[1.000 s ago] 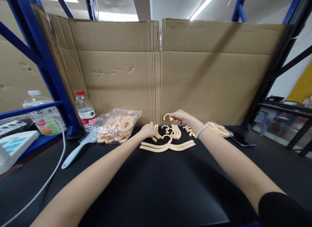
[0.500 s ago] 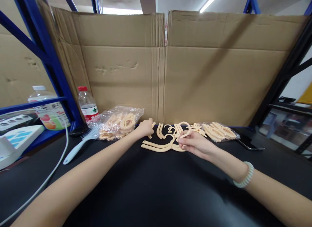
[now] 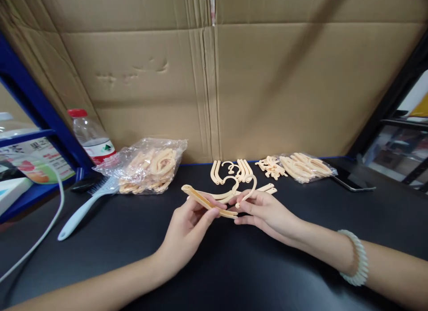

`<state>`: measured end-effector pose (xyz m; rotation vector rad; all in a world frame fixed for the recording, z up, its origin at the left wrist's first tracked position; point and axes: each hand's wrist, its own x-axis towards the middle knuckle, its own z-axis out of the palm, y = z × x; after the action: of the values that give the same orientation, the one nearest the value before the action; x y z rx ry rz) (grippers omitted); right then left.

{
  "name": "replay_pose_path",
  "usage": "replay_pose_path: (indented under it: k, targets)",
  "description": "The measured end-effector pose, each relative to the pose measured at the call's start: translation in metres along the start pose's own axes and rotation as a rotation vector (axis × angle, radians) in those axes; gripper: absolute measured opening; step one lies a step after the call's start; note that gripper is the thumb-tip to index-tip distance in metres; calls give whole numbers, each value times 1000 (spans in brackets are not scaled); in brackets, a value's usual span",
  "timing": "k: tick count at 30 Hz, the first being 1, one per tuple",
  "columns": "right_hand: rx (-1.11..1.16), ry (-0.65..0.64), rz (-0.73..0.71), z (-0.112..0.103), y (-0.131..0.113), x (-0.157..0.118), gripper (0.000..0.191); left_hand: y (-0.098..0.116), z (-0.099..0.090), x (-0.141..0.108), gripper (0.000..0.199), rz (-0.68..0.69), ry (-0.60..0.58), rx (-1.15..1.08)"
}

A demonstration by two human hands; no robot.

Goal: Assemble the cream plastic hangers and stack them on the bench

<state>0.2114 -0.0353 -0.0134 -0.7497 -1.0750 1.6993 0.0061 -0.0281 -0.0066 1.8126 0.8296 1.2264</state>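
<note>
Between the thumb and fingers of my left hand (image 3: 190,226) is a beige hanger arm (image 3: 203,202), tilted with its far end up to the left. My right hand (image 3: 267,210) pinches a beige hanger hook (image 3: 251,188), its curve pointing up. The hook's lower end is close to the arm's right end; whether they touch I cannot tell. Just behind both hands lies an assembled hanger (image 3: 230,182), partly hidden by them. Farther back, loose hanger arms (image 3: 245,170) and hooks sit in rows, with a small heap of connector pieces (image 3: 270,167) to their right.
A clear bag of beige parts (image 3: 150,170) lies at left, by a light-blue hairbrush (image 3: 83,210) and a red-capped bottle (image 3: 90,137). Another bag of parts (image 3: 306,167) and a phone (image 3: 351,179) are at right. A cardboard wall (image 3: 284,88) closes the back; a white cable (image 3: 50,231) runs left.
My left hand has come back from the rear with a hanger arm, moving toward my right hand. My right hand still holds the hook. The view has tilted down.
</note>
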Motion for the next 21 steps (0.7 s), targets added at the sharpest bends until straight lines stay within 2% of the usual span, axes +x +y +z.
replay_pose_path:
  k: [2, 4, 10, 21]
  targets:
    - [4, -91, 37, 0, -2, -2, 18, 1, 2, -3, 8, 37, -10, 29]
    - [6, -125, 43, 0, -3, -4, 17, 2, 2, -2, 7, 37, -3, 45]
    - [-5, -93, 35, 1, -3, -6, 13, 5, 1, -1, 8, -51, 34, -20]
    - [-41, -78, 27, 0, 0, -7, 15, 5, 3, -7, 11, 75, -15, 45]
